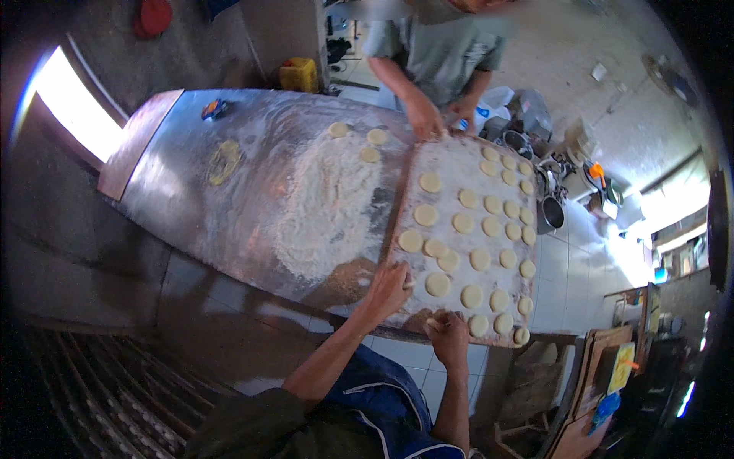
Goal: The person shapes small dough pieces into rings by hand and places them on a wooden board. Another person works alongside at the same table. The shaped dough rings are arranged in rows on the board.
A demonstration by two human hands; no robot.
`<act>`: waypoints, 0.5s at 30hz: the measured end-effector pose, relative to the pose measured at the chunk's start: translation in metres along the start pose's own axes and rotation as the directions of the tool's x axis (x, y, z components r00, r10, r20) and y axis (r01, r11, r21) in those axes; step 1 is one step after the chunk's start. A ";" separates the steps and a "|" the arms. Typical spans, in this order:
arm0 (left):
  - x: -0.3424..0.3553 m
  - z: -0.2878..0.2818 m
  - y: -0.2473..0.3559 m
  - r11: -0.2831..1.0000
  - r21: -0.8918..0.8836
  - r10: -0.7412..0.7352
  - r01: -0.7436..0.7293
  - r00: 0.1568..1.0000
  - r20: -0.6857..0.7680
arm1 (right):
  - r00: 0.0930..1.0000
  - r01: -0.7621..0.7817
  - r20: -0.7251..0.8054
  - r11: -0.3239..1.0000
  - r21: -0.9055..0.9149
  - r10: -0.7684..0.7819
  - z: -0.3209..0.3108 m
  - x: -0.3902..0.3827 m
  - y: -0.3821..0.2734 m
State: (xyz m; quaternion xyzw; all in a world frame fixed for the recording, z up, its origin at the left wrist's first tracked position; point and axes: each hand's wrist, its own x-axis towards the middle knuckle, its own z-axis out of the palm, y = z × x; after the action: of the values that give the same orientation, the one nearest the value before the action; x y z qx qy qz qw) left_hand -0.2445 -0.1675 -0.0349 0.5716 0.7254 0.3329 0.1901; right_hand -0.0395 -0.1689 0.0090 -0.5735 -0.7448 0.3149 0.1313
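Note:
My left hand [391, 291] is closed at the near left edge of a floured board [459, 180], with a pale bit of a dough round [409, 284] showing at its fingertips. Close to the board's front edge, my right hand [451, 336] pinches another pale dough round [434, 324], mostly covered by the fingers. Several flat dough rounds [438, 285] lie in loose rows across the board; two near the left side overlap [449, 261]. Across the table, a person's hands [432, 122] are at the board's far edge; what they hold is hidden.
Loose flour [329, 206] covers the middle of the metal-topped table [252, 237], with a few dough rounds [369, 154] at its far end. A yellow smear of dough [225, 162] and a small blue packet [214, 109] lie farther left. Pots [550, 214] stand on the floor beyond the right edge.

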 end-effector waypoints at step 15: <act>-0.033 -0.143 -0.107 0.903 -0.313 -0.368 0.295 0.906 -0.208 | 0.876 0.469 0.247 0.853 -0.230 -0.415 0.124 0.163 -0.152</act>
State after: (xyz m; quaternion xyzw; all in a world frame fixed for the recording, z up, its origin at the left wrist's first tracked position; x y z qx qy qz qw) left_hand -0.4048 -0.2505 -0.0120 0.3578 0.7780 0.4652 0.2242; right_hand -0.2762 -0.0775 -0.0194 -0.3665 -0.9030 0.2194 0.0458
